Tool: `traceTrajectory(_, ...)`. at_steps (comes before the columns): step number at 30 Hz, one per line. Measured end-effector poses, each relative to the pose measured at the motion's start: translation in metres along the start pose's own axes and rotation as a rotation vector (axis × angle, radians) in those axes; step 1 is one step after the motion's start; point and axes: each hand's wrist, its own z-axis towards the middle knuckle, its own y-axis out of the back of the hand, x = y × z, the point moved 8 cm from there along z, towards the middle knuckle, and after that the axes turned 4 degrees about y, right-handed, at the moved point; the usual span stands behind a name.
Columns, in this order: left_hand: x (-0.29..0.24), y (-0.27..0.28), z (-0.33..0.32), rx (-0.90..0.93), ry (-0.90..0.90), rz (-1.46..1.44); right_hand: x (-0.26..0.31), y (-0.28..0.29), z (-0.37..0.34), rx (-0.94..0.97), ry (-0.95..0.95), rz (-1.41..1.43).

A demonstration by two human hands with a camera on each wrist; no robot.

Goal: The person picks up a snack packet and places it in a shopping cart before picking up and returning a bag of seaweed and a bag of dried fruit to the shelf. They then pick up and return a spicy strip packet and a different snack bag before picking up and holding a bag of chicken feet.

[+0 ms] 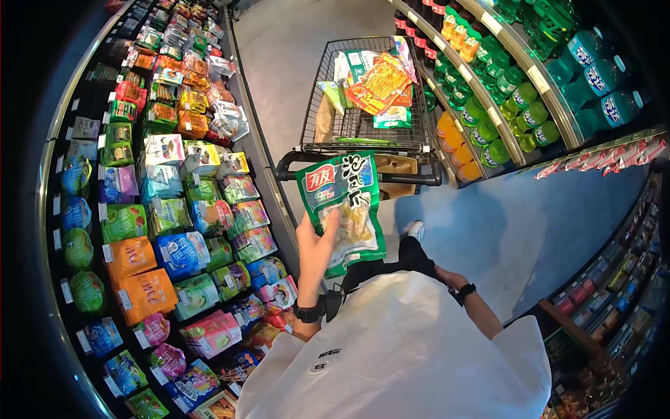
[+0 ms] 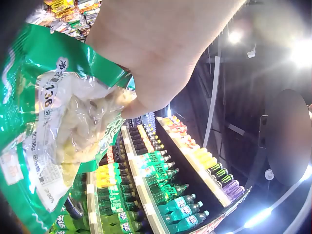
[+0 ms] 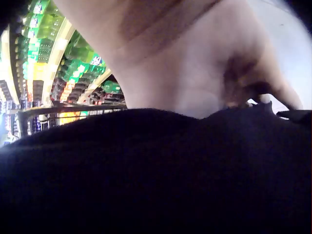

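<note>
A green packet with a clear window point(image 1: 352, 234) is gripped at its left edge by my left hand point(image 1: 315, 244), the thumb lying over its front. In the left wrist view, the packet's printed face point(image 2: 73, 122) hangs from the left hand point(image 2: 151, 53). Beyond the packet stands a wire shopping cart point(image 1: 307, 115) holding several bags, among them an orange one point(image 1: 384, 80). My right hand point(image 1: 453, 279) hangs low by the dark trousers point(image 3: 156, 170); in the right wrist view, the right hand point(image 3: 195, 63) is beside that cloth, its fingers partly hidden.
A long shelf of snack packets point(image 1: 181, 255) runs along the left. Shelves of drink bottles point(image 1: 520, 105) stand at the upper right, and another goods shelf point(image 1: 614, 279) lines the lower right. Grey floor point(image 1: 516, 223) shows between them.
</note>
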Motion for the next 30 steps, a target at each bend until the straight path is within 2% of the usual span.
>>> traceTrajectory(1,0.001,0.007,0.001,-0.01,-0.009,-0.016,0.01,0.0,-0.01,-0.036,0.001,-0.046)
traceTrajectory(3,0.007,0.023,0.003,-0.027,-0.029,-0.05,0.031,-0.005,-0.041,0.029,-0.123,-0.12)
traceTrajectory(5,0.015,0.046,0.005,-0.045,-0.031,-0.062,0.05,-0.018,-0.061,0.064,-0.12,-0.119)
traceTrajectory(7,0.02,0.074,0.008,-0.068,-0.028,-0.073,0.071,-0.037,-0.066,0.075,0.018,-0.036)
traceTrajectory(10,0.028,0.127,0.007,-0.112,-0.024,-0.087,0.082,-0.051,0.004,0.301,0.152,-0.718)
traceTrajectory(13,0.043,0.184,0.01,-0.183,-0.049,-0.083,0.201,-0.101,-0.08,0.235,0.672,-0.154)
traceTrajectory(16,0.066,0.236,0.015,-0.228,0.006,-0.116,0.231,-0.133,-0.079,0.026,0.513,-0.287)
traceTrajectory(18,0.074,0.265,0.014,-0.261,-0.016,-0.107,0.209,-0.155,-0.062,0.073,0.423,-0.242)
traceTrajectory(21,0.092,0.301,0.017,-0.304,-0.027,-0.153,0.19,-0.175,-0.08,0.287,0.236,0.094)
traceTrajectory(22,0.098,0.311,0.018,-0.316,-0.029,-0.172,0.196,-0.188,-0.098,0.289,0.24,0.207)
traceTrajectory(25,0.117,0.335,0.023,-0.33,0.014,-0.233,0.173,-0.176,-0.085,0.207,0.146,0.345)
traceTrajectory(27,0.127,0.342,0.03,-0.351,0.048,-0.279,0.165,-0.14,-0.076,0.058,0.081,0.127)
traceTrajectory(29,0.131,0.345,0.038,-0.356,0.062,-0.292,0.211,-0.095,-0.079,-0.138,0.267,-0.741)
traceTrajectory(30,0.13,0.346,0.044,-0.354,0.053,-0.288,0.234,-0.091,-0.087,-0.123,0.335,-0.722)
